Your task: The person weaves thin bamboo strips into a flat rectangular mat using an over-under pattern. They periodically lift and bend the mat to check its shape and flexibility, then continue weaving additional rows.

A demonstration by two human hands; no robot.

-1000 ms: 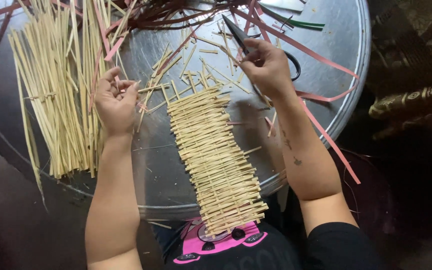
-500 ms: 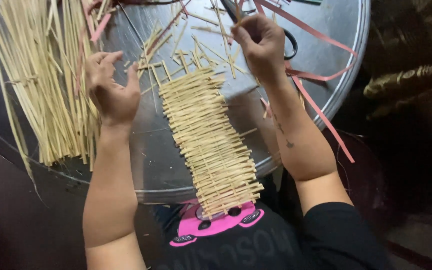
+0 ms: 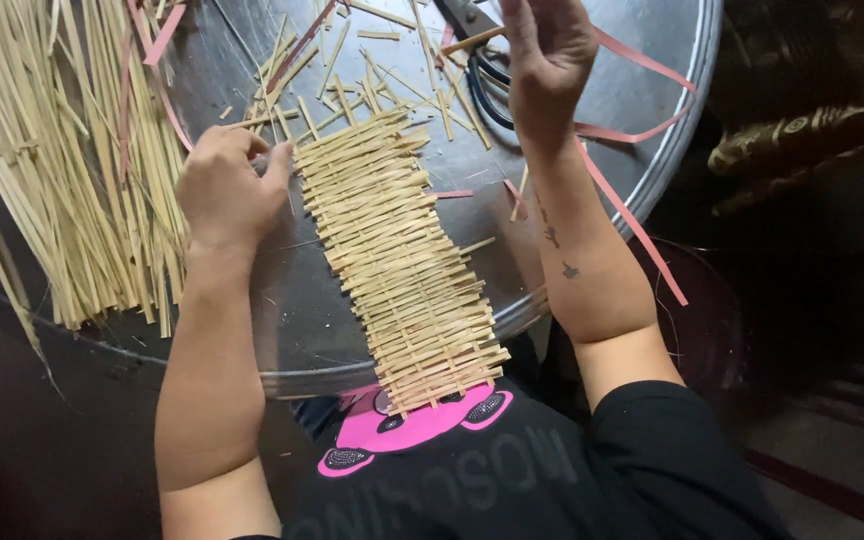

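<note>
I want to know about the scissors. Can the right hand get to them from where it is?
Probably yes. The right hand hovers just beside the scissors on the metal tray, with only loose straw strips lying around them.

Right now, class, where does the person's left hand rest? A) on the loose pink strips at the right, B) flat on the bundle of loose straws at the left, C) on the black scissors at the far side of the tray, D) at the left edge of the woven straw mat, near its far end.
D: the left hand presses its fingertips against the left edge of the woven straw mat near its far end, on the round metal tray.
</note>
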